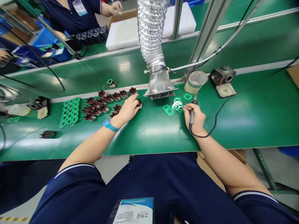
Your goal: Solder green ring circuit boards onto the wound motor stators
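My left hand (129,109) is at the right end of a group of motor stators, its fingers closed around one small black-and-copper stator (140,104) on the table. My right hand (194,119) holds a soldering iron (192,116), its tip pointing up and away and its cord looping back over my wrist. The right thumb and forefinger reach to a small pile of green ring-shaped circuit boards (177,105); whether they pinch a board or a thin tool is too small to tell. More stators (95,107) stand in rows left of my left hand.
A metal fume hood (161,82) on a foil duct hangs between my hands. Behind my right hand stand a round tub (196,81) and a soldering-iron stand (223,79). A green board panel (70,112) lies at left. Another person (72,15) works across the bench.
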A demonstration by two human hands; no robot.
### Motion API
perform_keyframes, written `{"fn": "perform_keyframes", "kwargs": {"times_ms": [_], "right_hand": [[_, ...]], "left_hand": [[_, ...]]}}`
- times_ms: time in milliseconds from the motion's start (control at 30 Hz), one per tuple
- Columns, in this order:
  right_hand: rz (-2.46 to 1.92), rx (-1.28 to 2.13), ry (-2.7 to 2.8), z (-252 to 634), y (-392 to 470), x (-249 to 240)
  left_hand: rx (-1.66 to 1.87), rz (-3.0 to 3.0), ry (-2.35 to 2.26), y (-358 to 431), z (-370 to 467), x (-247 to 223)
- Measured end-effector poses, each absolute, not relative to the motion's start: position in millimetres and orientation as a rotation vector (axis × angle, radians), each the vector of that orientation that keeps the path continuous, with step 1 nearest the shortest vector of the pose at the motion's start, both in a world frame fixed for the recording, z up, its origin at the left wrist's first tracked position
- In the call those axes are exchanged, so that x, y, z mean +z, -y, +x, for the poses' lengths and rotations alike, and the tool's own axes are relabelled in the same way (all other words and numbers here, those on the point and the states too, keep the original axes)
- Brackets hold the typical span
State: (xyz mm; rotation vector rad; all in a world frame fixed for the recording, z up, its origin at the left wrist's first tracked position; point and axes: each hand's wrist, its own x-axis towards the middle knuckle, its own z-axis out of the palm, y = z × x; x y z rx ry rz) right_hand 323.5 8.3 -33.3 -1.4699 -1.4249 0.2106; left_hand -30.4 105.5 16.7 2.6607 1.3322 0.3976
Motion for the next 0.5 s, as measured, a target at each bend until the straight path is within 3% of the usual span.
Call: {"fn": "perform_keyframes", "kwargs": {"times_ms": [167, 333, 500], "right_hand": [[-1.327, 0.473, 1.599, 298.2, 20.1, -33.1], [-1.251, 0.406, 1.87, 290.4, 32.2, -34.4], [-1.213, 0.418, 2.063, 294.7, 35.7, -35.2]], "left_hand": [[0.543, 2.543, -1.422, -48.7, 4.9, 6.7], [0.628, 2.402, -1.564, 5.0, 16.3, -0.3], [0.604, 2.33, -1.353, 11.7, -8.9, -6.0]]}}
